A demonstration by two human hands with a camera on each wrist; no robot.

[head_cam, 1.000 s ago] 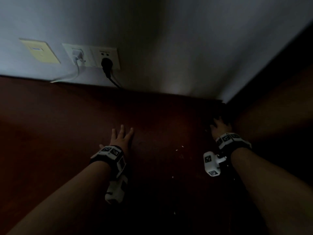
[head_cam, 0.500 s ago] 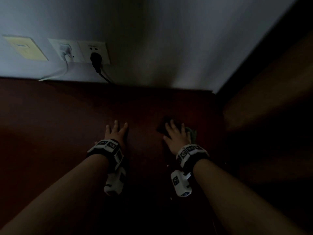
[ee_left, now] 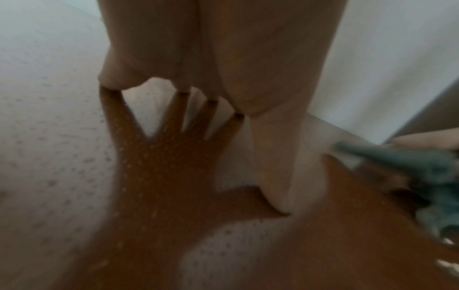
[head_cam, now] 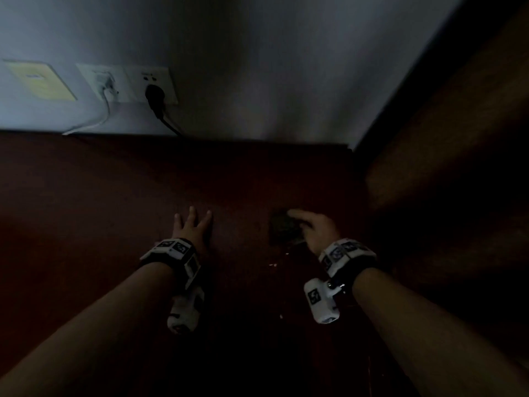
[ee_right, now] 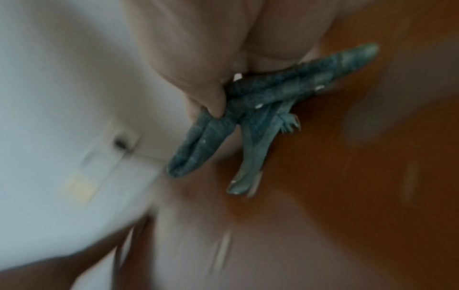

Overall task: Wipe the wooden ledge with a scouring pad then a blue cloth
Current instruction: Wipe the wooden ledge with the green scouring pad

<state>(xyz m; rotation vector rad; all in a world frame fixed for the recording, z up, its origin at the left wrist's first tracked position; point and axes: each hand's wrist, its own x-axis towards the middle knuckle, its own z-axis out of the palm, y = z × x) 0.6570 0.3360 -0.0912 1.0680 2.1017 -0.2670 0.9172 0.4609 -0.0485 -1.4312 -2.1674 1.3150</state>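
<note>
The dark red-brown wooden ledge (head_cam: 100, 213) runs along a pale wall. My left hand (head_cam: 192, 226) lies flat on it with fingers spread, and in the left wrist view the left hand (ee_left: 223, 58) presses down on the ledge (ee_left: 161, 166). A little to the right, my right hand (head_cam: 313, 227) grips a dark green scouring pad (head_cam: 283, 229) against the wood. The right wrist view shows the pad (ee_right: 273, 94) folded and pinched between thumb and fingers (ee_right: 198, 58). A paler blue-grey strip hangs beside it; I cannot tell if it is a cloth. The pad (ee_left: 410, 162) also shows at the left wrist view's right edge.
On the wall at the back left are a yellow plate (head_cam: 40, 81) and a double socket (head_cam: 128, 84) with a white plug and a black plug (head_cam: 154, 96), their cables dropping to the ledge. A dark wooden panel (head_cam: 443, 138) closes the right side. Pale crumbs (head_cam: 272, 264) lie near my right wrist.
My right hand swept the pad left from the right corner toward the middle, then slightly back right; its fingers went from flat on the pad to curled round it. The left hand stayed.
</note>
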